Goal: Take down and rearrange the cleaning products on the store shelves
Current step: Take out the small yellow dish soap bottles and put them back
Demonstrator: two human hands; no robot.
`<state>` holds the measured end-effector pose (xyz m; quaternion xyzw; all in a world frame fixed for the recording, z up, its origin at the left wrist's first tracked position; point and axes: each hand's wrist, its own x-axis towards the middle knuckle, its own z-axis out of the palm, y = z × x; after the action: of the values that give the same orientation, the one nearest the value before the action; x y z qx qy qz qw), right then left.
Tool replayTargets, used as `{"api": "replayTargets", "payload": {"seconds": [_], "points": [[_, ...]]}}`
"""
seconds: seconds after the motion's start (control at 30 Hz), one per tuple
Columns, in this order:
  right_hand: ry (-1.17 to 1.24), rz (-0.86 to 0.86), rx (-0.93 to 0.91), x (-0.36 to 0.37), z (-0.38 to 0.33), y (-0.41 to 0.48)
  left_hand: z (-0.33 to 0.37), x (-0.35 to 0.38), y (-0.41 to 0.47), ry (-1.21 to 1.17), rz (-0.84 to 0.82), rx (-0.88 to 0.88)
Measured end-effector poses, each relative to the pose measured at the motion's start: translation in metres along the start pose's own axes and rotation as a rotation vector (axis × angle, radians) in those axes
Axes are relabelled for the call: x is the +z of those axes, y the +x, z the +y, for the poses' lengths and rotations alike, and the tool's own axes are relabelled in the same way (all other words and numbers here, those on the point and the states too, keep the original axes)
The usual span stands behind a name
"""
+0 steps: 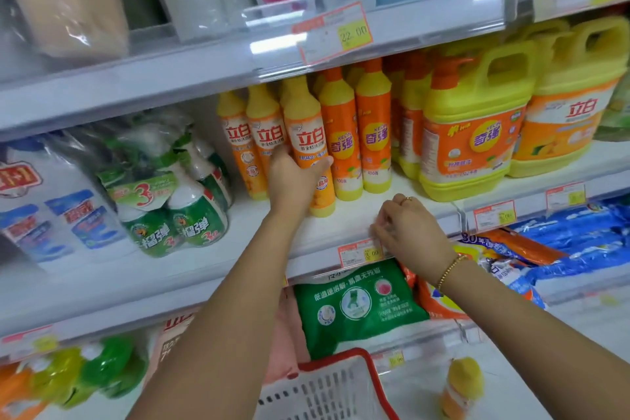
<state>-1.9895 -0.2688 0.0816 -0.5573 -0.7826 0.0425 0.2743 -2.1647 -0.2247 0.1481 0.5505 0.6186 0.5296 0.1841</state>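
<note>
With the left hand wrapped round the front dish-soap bottle standing on the middle shelf and the right hand curled at the shelf edge, its hold not discernible, a sideways pull risks toppling the adjacent bottles touching it

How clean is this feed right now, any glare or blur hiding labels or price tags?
Head view: bright, even store light; glare whitens the clear price strip on the upper shelf; the bottle in the left hand reads sharp; fingertips of the right hand look smeared; green bottles at lower left are soft; wide-angle bends shelf edges.
</note>
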Motion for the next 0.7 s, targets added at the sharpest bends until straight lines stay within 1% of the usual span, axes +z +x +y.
{"api": "replayTargets", "payload": {"seconds": [0.1, 0.17, 0.3, 0.37, 0.5, 0.6, 0.7], "points": [[-0.005, -0.092, 0.005, -0.008, -0.001, 0.002, 0.002, 0.003, -0.001, 0.012, 0.035, -0.024], [0.016, -0.147, 0.019, -0.016, -0.002, 0.002, 0.003, -0.002, -0.011, -0.047, 0.023, 0.016], [0.053, -0.209, 0.022, -0.038, -0.013, -0.007, 0.002, -0.022, -0.055, -0.092, -0.118, 0.129], [0.054, -0.200, -0.013, -0.050, -0.022, -0.018, 0.000, -0.029, -0.081, -0.078, -0.153, 0.198], [0.013, -0.188, -0.082, -0.073, -0.040, -0.042, 0.015, -0.045, -0.122, -0.069, -0.140, 0.292], [0.011, -0.156, -0.102, -0.091, -0.055, -0.061, 0.032, -0.057, -0.145, -0.136, -0.155, 0.271], [0.113, -0.080, -0.123, -0.103, -0.070, -0.086, 0.051, -0.069, -0.159, -0.267, -0.104, 0.182]]}}
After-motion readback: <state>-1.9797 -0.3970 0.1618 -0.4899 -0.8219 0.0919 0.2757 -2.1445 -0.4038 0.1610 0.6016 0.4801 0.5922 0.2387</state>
